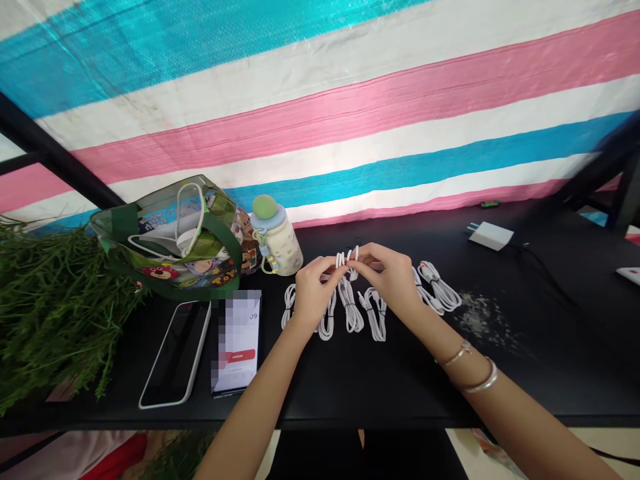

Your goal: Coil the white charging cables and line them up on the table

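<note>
Left hand (313, 293), right hand (395, 280) pinching white cable (347, 259); beyond, "TOY"-printed bag (223, 223)

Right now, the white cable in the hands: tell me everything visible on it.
The thin white plastic-looking cable coil is folded into short loops and held upright just above the black table. The left hand and right hand pinch it from both sides. Its ends are hidden. Similar white bundles lie below.
</note>
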Tool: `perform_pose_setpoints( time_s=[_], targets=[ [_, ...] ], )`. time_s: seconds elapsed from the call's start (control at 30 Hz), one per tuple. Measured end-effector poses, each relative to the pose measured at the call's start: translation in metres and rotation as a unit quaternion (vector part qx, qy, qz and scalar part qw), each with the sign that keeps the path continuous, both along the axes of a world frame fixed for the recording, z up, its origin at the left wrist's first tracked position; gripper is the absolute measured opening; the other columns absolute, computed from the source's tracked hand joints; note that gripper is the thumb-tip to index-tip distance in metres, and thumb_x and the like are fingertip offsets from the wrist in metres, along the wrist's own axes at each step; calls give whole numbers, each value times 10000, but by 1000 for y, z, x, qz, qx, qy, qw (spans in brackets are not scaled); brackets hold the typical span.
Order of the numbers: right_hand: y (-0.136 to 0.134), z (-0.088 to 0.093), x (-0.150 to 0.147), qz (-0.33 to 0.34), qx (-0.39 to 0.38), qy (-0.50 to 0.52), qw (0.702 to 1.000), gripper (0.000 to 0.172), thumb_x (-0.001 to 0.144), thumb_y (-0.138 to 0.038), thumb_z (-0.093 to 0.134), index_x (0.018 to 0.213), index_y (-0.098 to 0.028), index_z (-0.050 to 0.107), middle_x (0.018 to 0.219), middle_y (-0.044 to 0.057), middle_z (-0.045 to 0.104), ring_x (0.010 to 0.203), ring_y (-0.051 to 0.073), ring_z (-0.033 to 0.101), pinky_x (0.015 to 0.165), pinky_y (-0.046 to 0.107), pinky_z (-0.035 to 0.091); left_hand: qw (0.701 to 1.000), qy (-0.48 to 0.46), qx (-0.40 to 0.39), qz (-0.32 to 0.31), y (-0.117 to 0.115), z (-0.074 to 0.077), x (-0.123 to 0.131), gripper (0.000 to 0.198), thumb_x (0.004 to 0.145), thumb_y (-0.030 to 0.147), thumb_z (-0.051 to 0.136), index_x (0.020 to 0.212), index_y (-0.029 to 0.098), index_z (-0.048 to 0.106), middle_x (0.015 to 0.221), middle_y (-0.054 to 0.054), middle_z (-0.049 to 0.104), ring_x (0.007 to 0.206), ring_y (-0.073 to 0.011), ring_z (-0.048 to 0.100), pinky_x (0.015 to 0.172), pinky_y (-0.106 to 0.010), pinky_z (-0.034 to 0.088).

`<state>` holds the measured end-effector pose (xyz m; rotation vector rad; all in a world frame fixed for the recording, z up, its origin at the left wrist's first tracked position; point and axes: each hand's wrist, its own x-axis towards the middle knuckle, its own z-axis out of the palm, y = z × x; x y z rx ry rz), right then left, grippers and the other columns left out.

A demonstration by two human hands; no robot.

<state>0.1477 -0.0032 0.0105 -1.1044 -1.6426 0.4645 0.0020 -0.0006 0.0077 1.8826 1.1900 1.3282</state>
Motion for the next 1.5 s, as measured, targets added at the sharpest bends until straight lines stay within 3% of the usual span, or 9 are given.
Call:
perform_pose_setpoints(
  time_s=[0.2,0.37,0.73,1.07,1.3,1.5],
  targets=[
    [0,-1,2,5,33,-67,997,239,900,-329,469,791,-228,656,777,51,706,667,176,648,637,278,504,1000,-10,-5,23,2,1,-1,150,798,289,598,737,196,699,617,2,579,587,-117,538,533,-190,468],
    [0,-3,2,4,58,-81,995,203,890,-297,495,788,-224,654,763,48,711,664,179,659,604,271,501,999,-17,-12,27,2,0,-1,131,780,266,608,697,184,666,613,9,565,589,-114,534,518,-179,453],
    [0,-2,-1,24,46,-35,998,166,856,-323,532,736,-233,604,732,32,703,659,181,666,637,299,548,999,-41,-31,12,-1,4,1,127,765,243,597,651,189,585,628,18,559,615,-115,541,530,-175,462],
    [5,-2,4,-20,-19,58,998,171,816,-382,571,768,-218,559,732,37,691,694,186,692,691,321,566,995,-87,-52,-8,-3,6,0,97,858,231,457,781,203,507,790,-33,709,683,-126,629,664,-228,510],
    [1,2,-1,32,2,37,999,194,792,-390,621,697,-220,624,689,23,687,629,167,649,655,321,577,991,-90,-94,-32,0,6,-1,131,827,295,532,765,190,580,741,-6,674,734,-139,641,607,-193,474],
    [0,2,0,29,10,25,999,253,794,-447,621,674,-225,615,668,21,672,606,166,628,634,320,576,991,-80,-100,-46,0,6,0,136,784,279,575,816,186,669,735,2,675,725,-142,624,583,-186,468]
  ],
)
